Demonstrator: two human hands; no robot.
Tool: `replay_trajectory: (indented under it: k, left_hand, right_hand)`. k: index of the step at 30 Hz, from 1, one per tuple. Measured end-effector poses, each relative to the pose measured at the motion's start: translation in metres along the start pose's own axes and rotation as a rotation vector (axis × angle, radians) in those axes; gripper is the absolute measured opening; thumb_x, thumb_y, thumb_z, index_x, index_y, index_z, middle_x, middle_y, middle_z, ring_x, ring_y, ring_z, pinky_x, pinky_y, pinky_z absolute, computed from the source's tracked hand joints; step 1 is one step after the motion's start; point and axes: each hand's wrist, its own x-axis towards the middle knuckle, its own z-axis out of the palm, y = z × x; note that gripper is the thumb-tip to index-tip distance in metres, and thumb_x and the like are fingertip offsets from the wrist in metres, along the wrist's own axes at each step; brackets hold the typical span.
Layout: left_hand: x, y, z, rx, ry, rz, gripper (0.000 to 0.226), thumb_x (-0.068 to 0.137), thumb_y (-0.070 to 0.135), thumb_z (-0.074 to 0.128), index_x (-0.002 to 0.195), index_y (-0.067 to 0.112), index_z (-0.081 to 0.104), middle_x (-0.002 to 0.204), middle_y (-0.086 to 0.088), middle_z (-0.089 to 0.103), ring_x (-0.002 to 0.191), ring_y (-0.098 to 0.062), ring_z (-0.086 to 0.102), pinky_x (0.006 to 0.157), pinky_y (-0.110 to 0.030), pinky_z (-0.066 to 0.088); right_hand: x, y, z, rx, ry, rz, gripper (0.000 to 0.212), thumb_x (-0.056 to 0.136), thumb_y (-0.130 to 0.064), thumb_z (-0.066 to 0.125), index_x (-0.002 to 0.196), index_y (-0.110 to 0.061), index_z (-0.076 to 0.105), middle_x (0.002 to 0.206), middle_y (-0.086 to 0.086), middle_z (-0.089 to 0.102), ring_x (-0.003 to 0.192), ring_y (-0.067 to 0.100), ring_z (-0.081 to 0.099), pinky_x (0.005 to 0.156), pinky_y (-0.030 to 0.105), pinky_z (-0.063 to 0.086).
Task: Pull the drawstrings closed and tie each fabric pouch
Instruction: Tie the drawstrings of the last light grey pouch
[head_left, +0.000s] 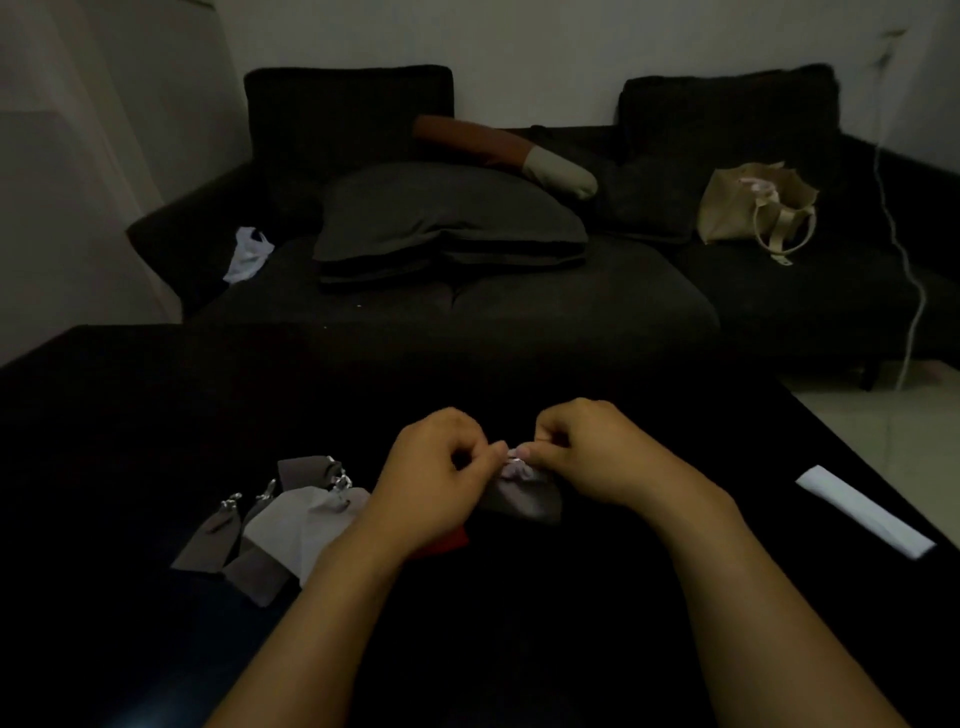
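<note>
A grey-brown fabric pouch (527, 501) lies on the black table (156, 415) between my hands, its neck gathered. My left hand (434, 483) and my right hand (587, 449) each pinch the pale drawstring (515, 458) at the pouch's top, fingertips almost touching. A pile of several grey and light pouches (280, 525) with silvery drawstrings lies to the left of my left forearm. A bit of red fabric (451, 542) shows under my left wrist.
A white folded strip (865, 512) lies near the table's right edge. Behind the table stands a dark sofa (467, 301) with a grey cushion (447, 218), a beige tote bag (753, 208) and a white plastic bag (248, 254). The room is dim.
</note>
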Motion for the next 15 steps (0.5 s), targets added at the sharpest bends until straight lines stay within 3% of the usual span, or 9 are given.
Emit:
replay_trajectory:
  k: [4, 7, 9, 12, 15]
  left_hand:
    - [0.002, 0.023, -0.001, -0.628, -0.022, -0.257, 0.032, 0.096, 0.016, 0.058, 0.068, 0.004, 0.067, 0.082, -0.003, 0.075, 0.081, -0.007, 0.070, 0.071, -0.015, 0.051]
    - [0.004, 0.025, -0.003, -0.817, 0.037, -0.408, 0.030, 0.096, 0.022, 0.058, 0.073, 0.007, 0.071, 0.078, -0.007, 0.075, 0.072, -0.010, 0.070, 0.065, -0.020, 0.054]
    - [0.005, 0.025, -0.005, -0.954, 0.076, -0.474, 0.031, 0.094, 0.024, 0.058, 0.069, 0.012, 0.072, 0.072, -0.005, 0.073, 0.067, -0.011, 0.069, 0.065, -0.023, 0.055]
    - [0.007, 0.030, -0.007, -1.146, 0.089, -0.514, 0.027, 0.094, 0.024, 0.056, 0.076, 0.009, 0.069, 0.073, -0.004, 0.072, 0.068, -0.011, 0.069, 0.067, -0.022, 0.056]
    - [0.008, 0.036, -0.012, -1.378, 0.029, -0.573, 0.024, 0.091, 0.023, 0.058, 0.075, 0.009, 0.070, 0.074, -0.004, 0.071, 0.069, -0.010, 0.070, 0.065, -0.023, 0.058]
  right_hand:
    - [-0.001, -0.003, -0.001, 0.175, 0.002, -0.082, 0.029, 0.092, -0.032, 0.065, 0.073, -0.011, 0.062, 0.073, 0.001, 0.058, 0.065, 0.007, 0.052, 0.063, 0.024, 0.043]
    - [-0.002, -0.006, -0.003, 0.156, 0.057, -0.139, 0.025, 0.090, -0.032, 0.068, 0.068, -0.021, 0.064, 0.097, -0.005, 0.058, 0.091, 0.004, 0.055, 0.084, 0.025, 0.045]
    - [-0.003, -0.009, -0.004, 0.220, 0.113, -0.145, 0.021, 0.090, -0.030, 0.068, 0.069, -0.023, 0.068, 0.106, -0.005, 0.056, 0.103, 0.002, 0.053, 0.088, 0.021, 0.041]
    - [-0.006, -0.014, -0.006, 0.640, 0.082, -0.125, 0.025, 0.093, -0.022, 0.065, 0.075, -0.006, 0.070, 0.088, 0.006, 0.065, 0.086, 0.010, 0.062, 0.080, 0.023, 0.047]
    - [-0.007, -0.022, -0.006, 1.052, -0.023, 0.049, 0.021, 0.091, -0.023, 0.066, 0.082, -0.004, 0.069, 0.074, 0.010, 0.065, 0.069, 0.017, 0.062, 0.067, 0.029, 0.052]
